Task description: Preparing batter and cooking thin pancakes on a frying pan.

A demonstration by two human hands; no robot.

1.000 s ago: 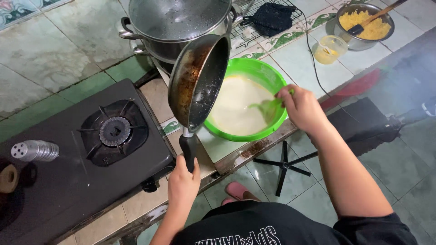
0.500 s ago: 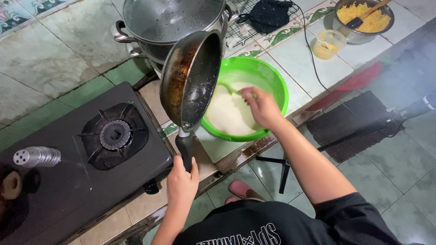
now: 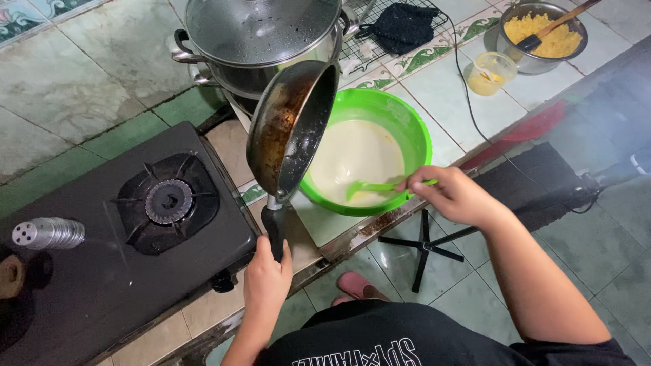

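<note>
While the head view was the only one on record, its contents were entered as follows.

Left hand (image 3: 266, 279): fingers wrapped tight around the black handle of a small frying pan (image 3: 293, 129), which was held off the table and tipped steeply on edge, its browned, greasy inside facing the single-burner gas stove (image 3: 135, 230) and its rim hanging over the near edge of the green bowl (image 3: 415, 129).

Right hand (image 3: 453, 196): fingers pinched together on the handle of a green ladle (image 3: 371, 188), whose scoop sat in the pale batter (image 3: 352, 152) filling the bowl.

Surroundings: lidded steel steamer pot (image 3: 258, 34) just behind the pan; steel bowl of yellow filling (image 3: 542, 30) with a spatula, a small clear cup (image 3: 491, 71) and a dark cloth (image 3: 403, 24) farther along the tiled table; metal shaker (image 3: 47, 232) lying on the stove's left part; black cable trailing over the table edge.

Risks, as judged: the bowl stood close to the table's edge, so a hard pull on the ladle could have tipped it off. A full ladle carried to a pan tilted this far could have let batter run down and over the rim onto the stove or table. A swing of the pan could have knocked the steamer pot. Residue from the pan could have dropped into the batter.
</note>
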